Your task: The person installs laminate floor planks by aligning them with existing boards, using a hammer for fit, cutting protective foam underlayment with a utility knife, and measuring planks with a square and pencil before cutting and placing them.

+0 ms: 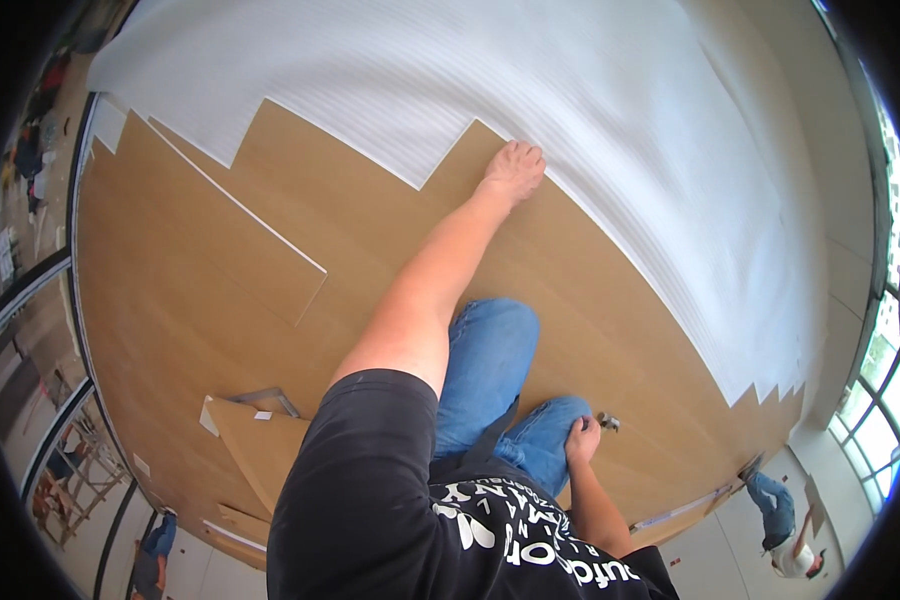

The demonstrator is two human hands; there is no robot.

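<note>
My left hand reaches forward to the outer edge of the tan floor planks. Its fingers are curled down at the edge of a plank, where the wood meets the white ribbed underlay sheet; the fingertips are hidden. Resting on my right knee is my right hand, fingers loosely curled with nothing visible in them. Just beyond that knee, a small metallic object lies on the planks, too small to name.
A loose plank lies on the laid floor at left. Stacked boards and a grey metal bar are nearer. One person is at lower right, another at lower left. Glass-panelled frames line the left side.
</note>
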